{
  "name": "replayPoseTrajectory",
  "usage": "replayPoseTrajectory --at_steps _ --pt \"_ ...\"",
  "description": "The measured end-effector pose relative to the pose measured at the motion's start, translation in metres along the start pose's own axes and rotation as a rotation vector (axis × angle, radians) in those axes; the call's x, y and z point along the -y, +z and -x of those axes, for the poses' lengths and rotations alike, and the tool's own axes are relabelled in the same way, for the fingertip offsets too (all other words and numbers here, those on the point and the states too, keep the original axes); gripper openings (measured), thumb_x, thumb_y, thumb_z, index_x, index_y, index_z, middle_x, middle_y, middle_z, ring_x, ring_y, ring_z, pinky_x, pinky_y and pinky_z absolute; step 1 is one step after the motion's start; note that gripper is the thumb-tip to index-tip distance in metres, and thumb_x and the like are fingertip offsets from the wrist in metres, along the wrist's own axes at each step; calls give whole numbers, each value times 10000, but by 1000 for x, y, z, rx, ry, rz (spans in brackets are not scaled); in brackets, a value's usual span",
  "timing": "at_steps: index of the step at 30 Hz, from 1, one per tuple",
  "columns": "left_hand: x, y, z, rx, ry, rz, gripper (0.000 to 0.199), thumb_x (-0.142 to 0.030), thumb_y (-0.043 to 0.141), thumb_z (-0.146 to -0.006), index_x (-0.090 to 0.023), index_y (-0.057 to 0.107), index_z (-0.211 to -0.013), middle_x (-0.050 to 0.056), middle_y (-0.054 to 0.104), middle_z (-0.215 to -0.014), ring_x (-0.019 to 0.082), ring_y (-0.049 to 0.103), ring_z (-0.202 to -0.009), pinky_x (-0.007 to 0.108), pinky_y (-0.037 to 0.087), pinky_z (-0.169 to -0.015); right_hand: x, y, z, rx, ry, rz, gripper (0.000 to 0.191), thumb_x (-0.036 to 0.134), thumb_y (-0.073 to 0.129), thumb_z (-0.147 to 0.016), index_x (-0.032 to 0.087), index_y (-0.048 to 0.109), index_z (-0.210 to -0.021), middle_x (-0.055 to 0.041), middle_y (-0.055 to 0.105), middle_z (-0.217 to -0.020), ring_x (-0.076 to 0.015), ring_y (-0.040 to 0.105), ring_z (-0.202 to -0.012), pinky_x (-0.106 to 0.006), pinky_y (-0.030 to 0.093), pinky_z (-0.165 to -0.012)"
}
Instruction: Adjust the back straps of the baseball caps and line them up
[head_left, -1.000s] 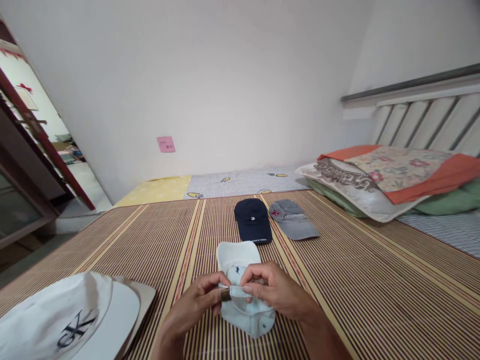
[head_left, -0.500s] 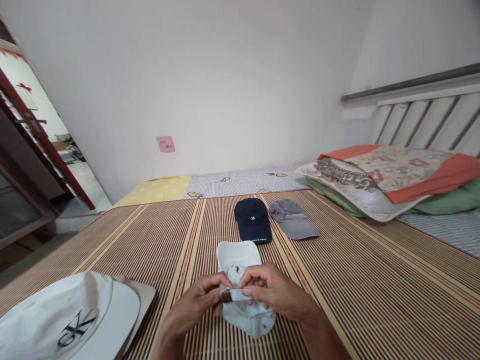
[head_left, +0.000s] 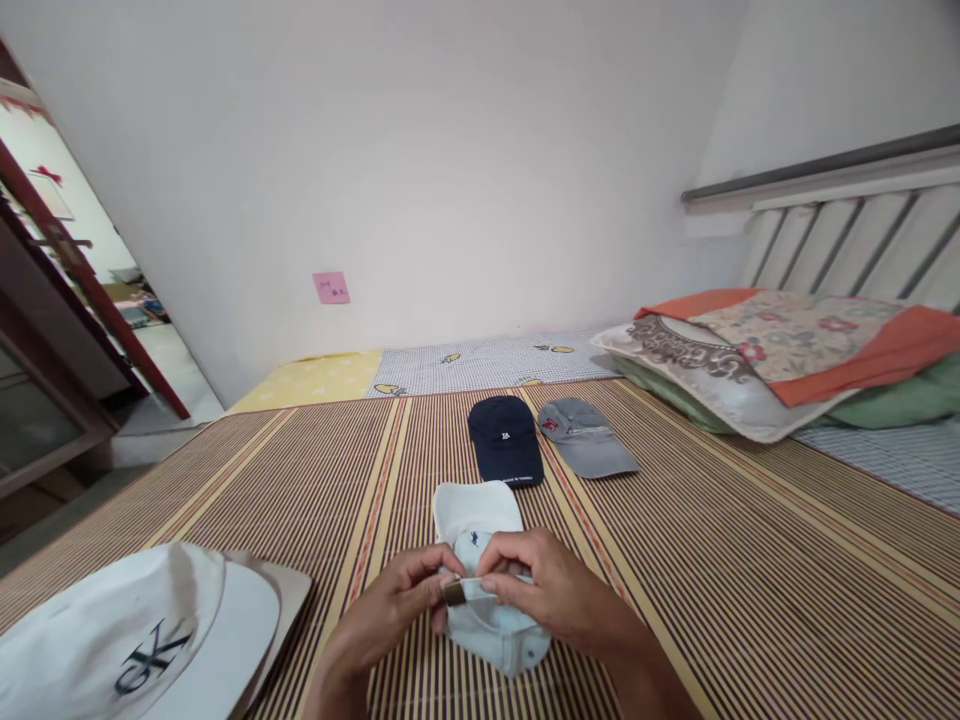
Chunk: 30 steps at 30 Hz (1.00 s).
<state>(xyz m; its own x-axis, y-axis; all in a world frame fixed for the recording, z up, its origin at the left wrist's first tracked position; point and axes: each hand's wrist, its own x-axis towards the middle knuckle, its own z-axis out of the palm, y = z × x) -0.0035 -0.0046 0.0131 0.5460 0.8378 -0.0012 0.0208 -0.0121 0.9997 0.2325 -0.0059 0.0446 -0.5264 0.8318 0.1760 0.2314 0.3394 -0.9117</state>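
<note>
A pale mint-white baseball cap (head_left: pixel 499 645) lies on the striped mat, its brim pointing away from me and a small dark blue emblem on its front. Both hands are at the strap at its back. My left hand (head_left: pixel 401 600) pinches the strap beside a brown buckle-like piece (head_left: pixel 454 594). With thumb and forefinger, my right hand (head_left: pixel 544 585) grips the same strap a little to the right. The fingers hide part of the strap and the middle of the cap.
Beyond it rest a navy cap (head_left: pixel 504 445) and a grey cap (head_left: pixel 589 437). Off-white caps, the top one lettered CK (head_left: pixel 150 630), are stacked at the near left. Pillows (head_left: pixel 750 370) lie at the right on the mat (head_left: pixel 337 470), and a pink note (head_left: pixel 331 288) sticks to the wall.
My right thumb and fingers have shifted slightly left along the strap. My left hand stays almost still, and the caps keep their places.
</note>
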Motion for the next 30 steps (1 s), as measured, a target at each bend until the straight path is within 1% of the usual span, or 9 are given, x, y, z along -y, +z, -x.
replayPoseTrajectory --at_steps 3,6,9,16,21,24,30 --pt "1 0 -1 -5 0 8 356 -518 713 -916 -164 675 -899 -31 567 -664 110 527 -597 237 407 -641 0 1 -1 -19 -3 -6 84 157 680 -856 196 744 -819 41 695 -750 -116 597 -711 -233 413 -678" --pt "0 1 -2 -22 7 8 358 -516 721 -911 -163 670 -880 -29 573 -667 110 537 -594 241 420 -648 -1 0 -1 -11 -3 23 104 140 667 -853 197 745 -813 38 704 -764 -125 609 -735 -240 407 -674" --pt "-1 2 -3 -33 2 19 375 -532 729 -899 -164 664 -868 -34 560 -665 103 520 -582 232 409 -630 -2 -1 0 -6 -10 52 118 131 660 -850 199 748 -811 39 706 -764 -126 612 -732 -245 406 -673" --pt "-1 5 -3 -8 -8 27 376 -529 747 -883 -160 677 -866 -40 545 -656 93 491 -567 223 390 -606 -3 4 -2 -30 -9 47 78 170 681 -861 206 749 -853 24 738 -810 -148 653 -792 -255 434 -725" --pt "0 7 -5 -44 10 15 374 -524 750 -878 -158 676 -850 -33 555 -665 99 509 -569 229 405 -606 -5 3 -3 -21 -12 44 95 137 675 -833 195 732 -785 31 712 -756 -139 635 -749 -250 426 -700" --pt "-1 9 -7 -68 3 -7 368 -519 745 -884 -159 677 -858 -31 562 -660 103 523 -563 230 400 -597 -6 2 -2 -23 -19 11 94 138 671 -832 194 729 -785 31 709 -760 -139 637 -755 -248 433 -707" --pt "-1 12 -8 -52 -21 3 395 -544 768 -855 -157 692 -869 -36 559 -648 92 495 -531 221 375 -566 -7 3 -2 -38 6 12 108 118 654 -818 192 723 -782 32 698 -746 -138 626 -748 -249 427 -702"
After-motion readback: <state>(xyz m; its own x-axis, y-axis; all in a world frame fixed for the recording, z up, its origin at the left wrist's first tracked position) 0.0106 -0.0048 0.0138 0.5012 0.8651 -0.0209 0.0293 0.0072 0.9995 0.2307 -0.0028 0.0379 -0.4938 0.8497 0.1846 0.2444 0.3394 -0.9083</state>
